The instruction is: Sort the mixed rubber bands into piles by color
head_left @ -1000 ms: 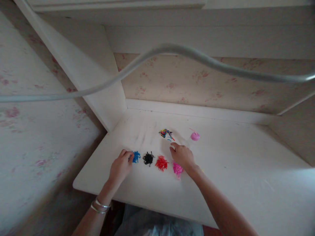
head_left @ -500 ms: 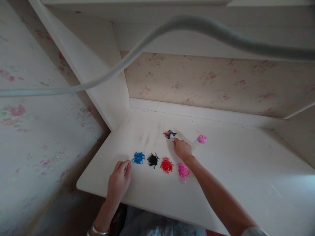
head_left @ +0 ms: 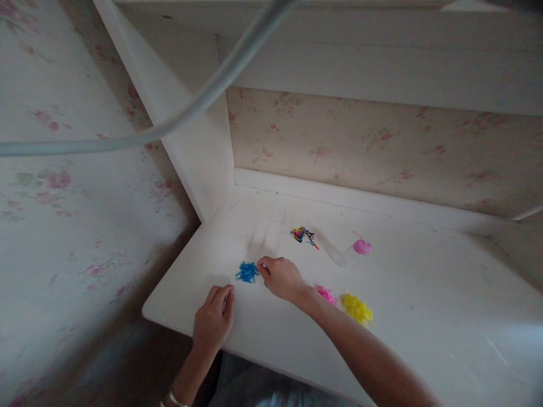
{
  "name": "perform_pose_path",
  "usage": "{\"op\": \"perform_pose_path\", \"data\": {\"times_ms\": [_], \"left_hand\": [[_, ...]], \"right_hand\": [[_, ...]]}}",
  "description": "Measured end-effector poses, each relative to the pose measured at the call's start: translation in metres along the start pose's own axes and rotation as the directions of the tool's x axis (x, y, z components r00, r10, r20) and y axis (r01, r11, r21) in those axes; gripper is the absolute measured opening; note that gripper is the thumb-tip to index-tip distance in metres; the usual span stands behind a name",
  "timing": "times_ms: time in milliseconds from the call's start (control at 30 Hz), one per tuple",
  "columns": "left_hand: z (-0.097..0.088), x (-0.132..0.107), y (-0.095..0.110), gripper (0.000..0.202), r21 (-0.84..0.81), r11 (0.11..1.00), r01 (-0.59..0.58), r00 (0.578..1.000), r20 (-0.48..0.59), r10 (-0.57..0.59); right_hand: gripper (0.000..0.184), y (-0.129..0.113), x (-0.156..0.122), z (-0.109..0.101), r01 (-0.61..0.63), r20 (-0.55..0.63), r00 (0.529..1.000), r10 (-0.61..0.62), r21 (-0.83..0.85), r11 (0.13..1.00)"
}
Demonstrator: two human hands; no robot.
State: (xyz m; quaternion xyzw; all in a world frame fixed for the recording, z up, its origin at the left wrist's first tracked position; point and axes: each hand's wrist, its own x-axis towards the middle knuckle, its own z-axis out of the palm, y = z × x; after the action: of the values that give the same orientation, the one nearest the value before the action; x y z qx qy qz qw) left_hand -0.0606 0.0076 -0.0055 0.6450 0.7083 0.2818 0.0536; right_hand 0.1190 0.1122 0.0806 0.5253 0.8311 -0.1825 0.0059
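Observation:
A small pile of blue rubber bands (head_left: 246, 272) lies on the white desk. My right hand (head_left: 282, 277) is at its right edge with thumb and fingertips pinched together; whatever they hold is too small to make out. Left of and nearer than the blue pile rests my left hand (head_left: 214, 316), its fingers closed against the thumb, and I cannot see what is inside. Farther back sits a mixed-colour pile of bands (head_left: 301, 234). A pink pile (head_left: 326, 294) shows partly past my right forearm, which hides the black and red piles.
Yellow bands (head_left: 357, 308) lie to the right of the forearm. A pink lump (head_left: 362, 246) stands farther back on the desk (head_left: 424, 271). A pale cable (head_left: 182, 118) crosses close to the camera. A side panel (head_left: 190, 141) bounds the desk on the left.
My right hand has moved from the mixed pile left and nearer, to the blue pile. A red-tipped bit now shows beside the mixed pile. My left hand stays about where it was.

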Motion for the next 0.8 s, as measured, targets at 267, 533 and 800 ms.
{"op": "perform_pose_path", "data": {"times_ms": [267,533,800], "left_hand": [[0.001,-0.003,-0.003,0.025,0.021,1.000,0.004,1.000,-0.008,-0.004],[0.000,0.000,-0.002,0.025,0.013,1.000,0.005,1.000,-0.001,-0.005],[-0.003,0.016,0.032,0.025,-0.065,0.994,-0.091,0.993,0.065,0.095]], "right_hand": [[0.033,-0.024,0.014,0.008,0.061,-0.022,0.998,-0.061,-0.019,0.998],[0.035,0.014,-0.050,0.001,0.055,-0.193,0.981,0.016,0.358,0.932],[0.049,0.066,-0.155,0.073,-0.186,-0.288,0.822,0.492,0.681,0.709]]}}
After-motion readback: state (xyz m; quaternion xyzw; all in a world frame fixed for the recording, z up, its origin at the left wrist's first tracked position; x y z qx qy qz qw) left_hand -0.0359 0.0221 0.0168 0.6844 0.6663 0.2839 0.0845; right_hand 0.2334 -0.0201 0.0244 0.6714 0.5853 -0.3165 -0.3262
